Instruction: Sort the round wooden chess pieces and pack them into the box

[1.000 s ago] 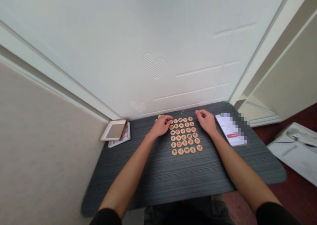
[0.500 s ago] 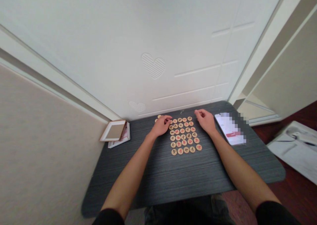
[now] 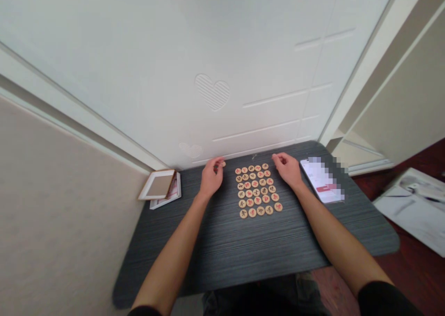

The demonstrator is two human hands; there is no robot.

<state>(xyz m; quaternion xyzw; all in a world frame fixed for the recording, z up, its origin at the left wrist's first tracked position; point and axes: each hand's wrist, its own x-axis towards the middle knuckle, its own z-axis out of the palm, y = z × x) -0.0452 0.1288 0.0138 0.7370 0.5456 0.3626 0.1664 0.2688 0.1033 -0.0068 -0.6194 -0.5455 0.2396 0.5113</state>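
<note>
Trays [image 3: 160, 187], two shallow ones, overlap at the left edge of the dark table [image 3: 222, 251], close to the white panel [image 3: 146, 84] behind it. Next comes the left hand [image 3: 211, 178], fingers curled; whether they are clamped on anything I cannot tell (the hand itself blocks the view). A lone disc [image 3: 223, 164] shows just beside its fingertips. Apart from that hand, round pieces [image 3: 256, 192] marked in red or black lie flat in six rows of five. Beside the grid's back right corner is the right hand [image 3: 288, 170], loosely curled; I cannot tell whether its fingertips meet. Beyond it lies a phone [image 3: 320, 181], partly pixelated, and past the table a white boxlike thing [image 3: 413, 214].
</note>
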